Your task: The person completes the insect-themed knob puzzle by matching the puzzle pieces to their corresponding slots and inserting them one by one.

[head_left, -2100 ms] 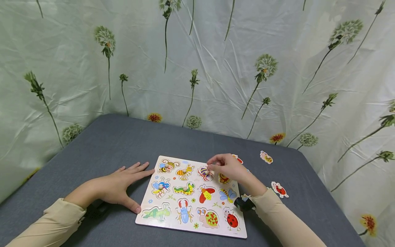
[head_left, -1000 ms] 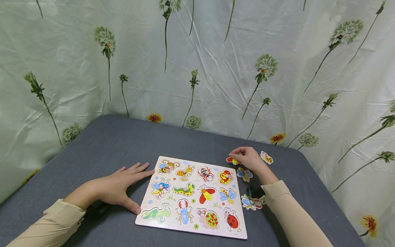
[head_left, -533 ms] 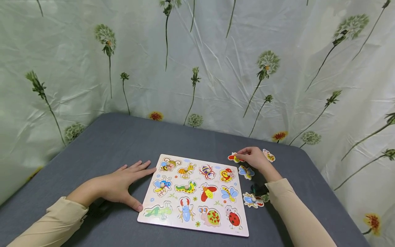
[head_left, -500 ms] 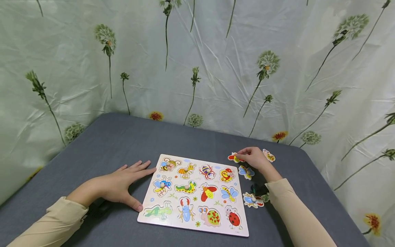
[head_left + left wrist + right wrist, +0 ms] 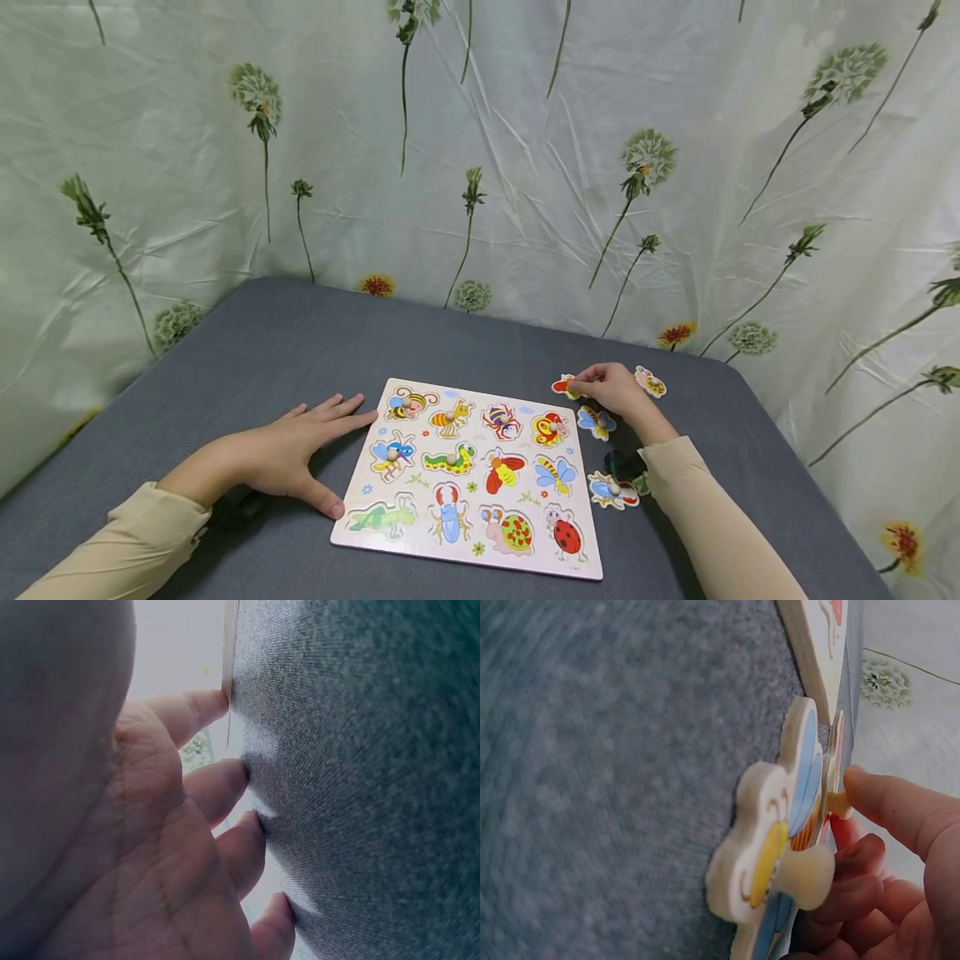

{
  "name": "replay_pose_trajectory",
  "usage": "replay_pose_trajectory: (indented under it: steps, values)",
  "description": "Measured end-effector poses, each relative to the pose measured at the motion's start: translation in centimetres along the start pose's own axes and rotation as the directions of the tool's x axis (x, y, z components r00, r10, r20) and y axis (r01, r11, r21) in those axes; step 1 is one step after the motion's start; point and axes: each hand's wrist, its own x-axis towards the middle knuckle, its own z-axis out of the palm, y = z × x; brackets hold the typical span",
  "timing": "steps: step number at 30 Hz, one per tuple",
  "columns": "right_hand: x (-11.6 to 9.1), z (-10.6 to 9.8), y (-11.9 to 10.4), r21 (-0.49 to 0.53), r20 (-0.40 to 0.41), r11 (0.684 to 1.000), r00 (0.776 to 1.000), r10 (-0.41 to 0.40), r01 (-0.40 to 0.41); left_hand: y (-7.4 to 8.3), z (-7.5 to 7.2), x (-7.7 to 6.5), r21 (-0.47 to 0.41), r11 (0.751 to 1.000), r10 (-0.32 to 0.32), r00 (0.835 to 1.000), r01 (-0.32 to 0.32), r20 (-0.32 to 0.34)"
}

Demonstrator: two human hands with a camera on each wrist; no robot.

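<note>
My right hand (image 5: 612, 392) pinches the small wooden knob of a red-winged insect puzzle piece (image 5: 562, 386), which lies beyond the board's top right corner. In the right wrist view, thumb and finger close on that knob (image 5: 838, 804). A blue-winged dragonfly piece (image 5: 596, 423) with a pale knob (image 5: 806, 877) lies just below the hand. My left hand (image 5: 292, 450) lies flat with fingers spread, thumb and index fingertip at the left edge of the wooden insect puzzle board (image 5: 480, 429). Knobbed pieces sit in its top row, including a spider (image 5: 501, 422), plus a mosquito (image 5: 392, 457) and a caterpillar (image 5: 452, 459).
A snail piece (image 5: 650, 382) lies behind the right hand. Nearer, a blue beetle piece (image 5: 611, 490) lies by the board's right edge, overlapped by other pieces partly hidden under the right wrist. A grey cloth (image 5: 330, 333) covers the table, with a flowered curtain (image 5: 360, 167) behind.
My right hand has left the spider piece on the board and moved right to the red-winged piece, where its fingers have taken the knob. The left hand stays put.
</note>
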Motion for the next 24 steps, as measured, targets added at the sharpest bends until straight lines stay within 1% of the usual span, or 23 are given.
replay_pose_trajectory:
  steps: [7,13,18,24]
  values:
    - [0.03,0.13,0.0,0.004,-0.002,1.0,1.0,0.027,-0.027,0.09,-0.04,-0.04,-0.002,1.0,0.005,1.0,-0.005,0.001]
    - [0.28,0.1,-0.25,-0.019,-0.003,1.0,1.0,0.01,-0.01,0.21,-0.11,-0.11,-0.008,1.0,0.002,1.0,-0.002,0.003]
    - [0.59,0.0,-0.05,-0.034,-0.006,0.999,1.0,0.007,-0.007,0.26,-0.15,-0.11,-0.004,1.0,0.001,1.0,-0.001,0.001]
    - [0.61,-0.19,0.18,-0.03,-0.004,0.999,1.0,-0.009,0.009,0.29,-0.16,-0.11,-0.007,1.0,-0.004,1.0,0.004,0.003]
